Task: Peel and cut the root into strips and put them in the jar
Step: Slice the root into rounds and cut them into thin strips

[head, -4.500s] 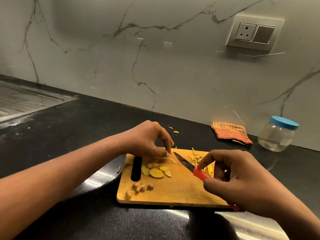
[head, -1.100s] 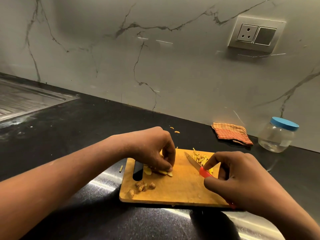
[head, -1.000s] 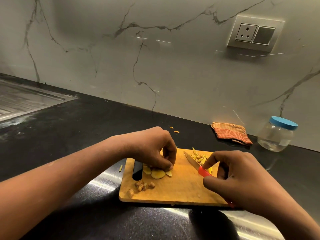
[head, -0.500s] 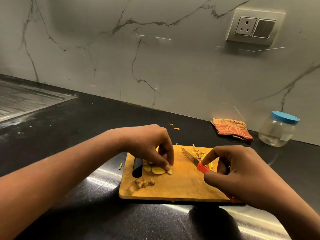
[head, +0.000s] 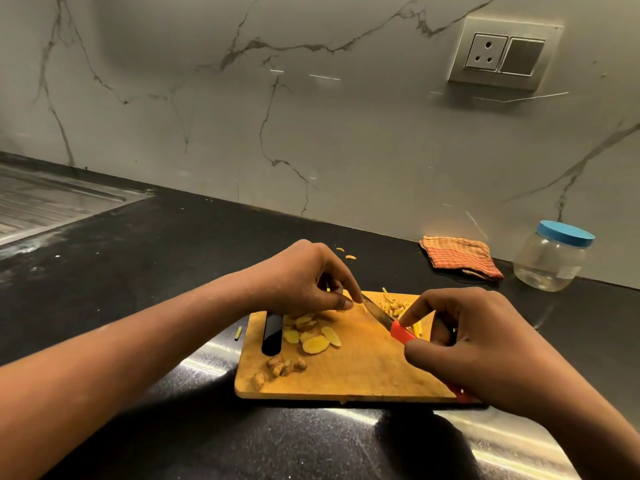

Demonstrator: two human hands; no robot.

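Covered grips, cropped sink
The right hand (head: 485, 344) covers most of the knife (head: 379, 315) handle and part of the strips (head: 394, 304); fingertips (head: 348, 302) of the left hand (head: 301, 275) hide what they pinch, perhaps a root slice; the sink (head: 41, 202) runs off the left edge.

No text, brand, number or sign can be read on any surface. The jar (head: 549, 263) has a pale rectangular patch (head: 568, 271) low on its side, too small and blurred to tell whether it bears any writing.
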